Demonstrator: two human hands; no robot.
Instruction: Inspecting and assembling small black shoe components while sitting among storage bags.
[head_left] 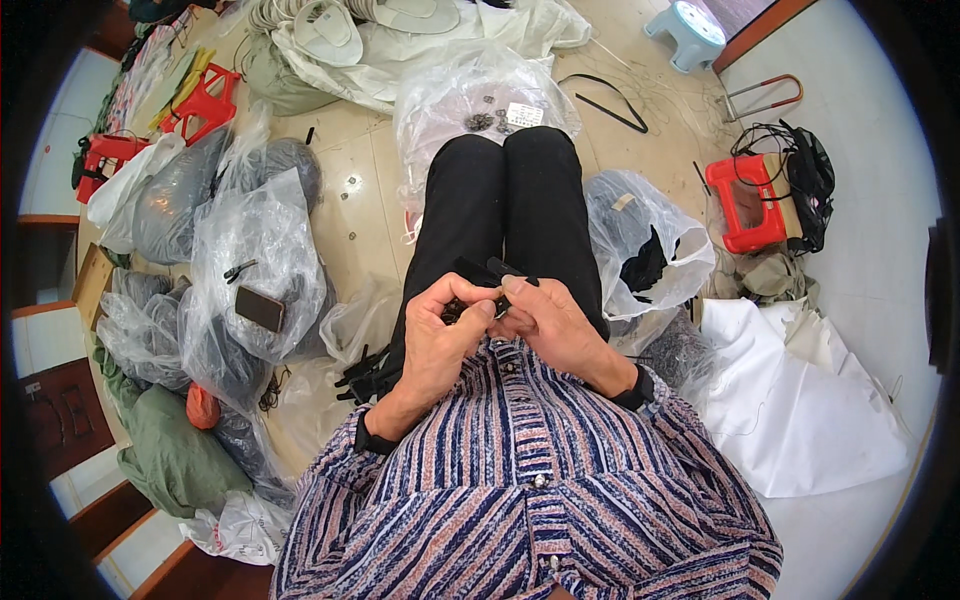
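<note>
Black strap piece sits over the lap, pinched between both hands: left hand fingers curled on its near end, right hand thumb and fingers pressed on it. Phone on a plastic bag left; red stool right; blue stool far.

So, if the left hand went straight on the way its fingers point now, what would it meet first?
The left hand points right, toward the right hand. Almost at once it would meet the small black piece that both hands pinch, then the right hand's fingers. Depth is hard to judge here.
</note>
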